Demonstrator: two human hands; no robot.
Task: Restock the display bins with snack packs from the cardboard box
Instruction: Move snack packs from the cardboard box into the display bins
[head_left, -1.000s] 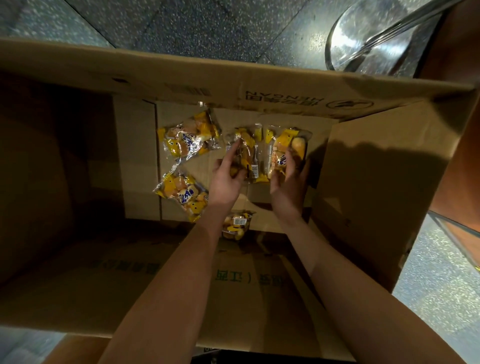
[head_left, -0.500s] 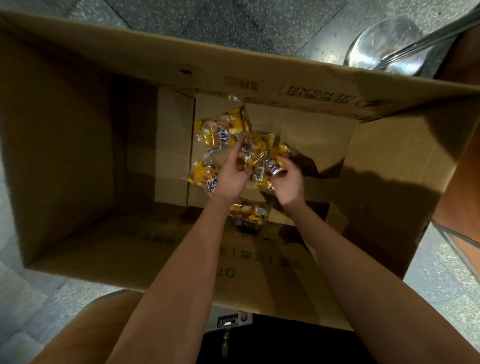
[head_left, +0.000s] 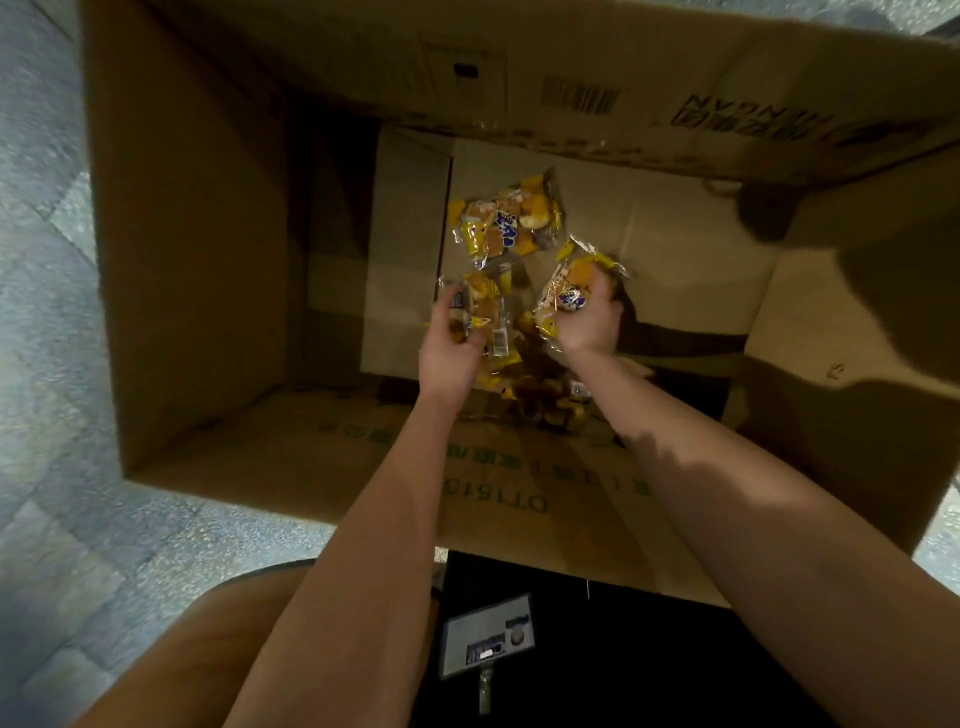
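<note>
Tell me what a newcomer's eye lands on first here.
Bright yellow snack wrappers glow against the dim inside of the big cardboard box. At its middle the left hand grips the barcode pack and the right hand grips the blue-logo pack. A loose pack lies on the box floor just beyond them, and shadowed packs sit by the wrists.

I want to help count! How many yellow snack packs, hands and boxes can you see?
Snack packs: 4 (loose pack, left-hand pack, right-hand pack, shadowed pack); the left bunch may hide another.
Hands: 2 (left hand, right hand)
Cardboard box: 1
Total: 7
</note>
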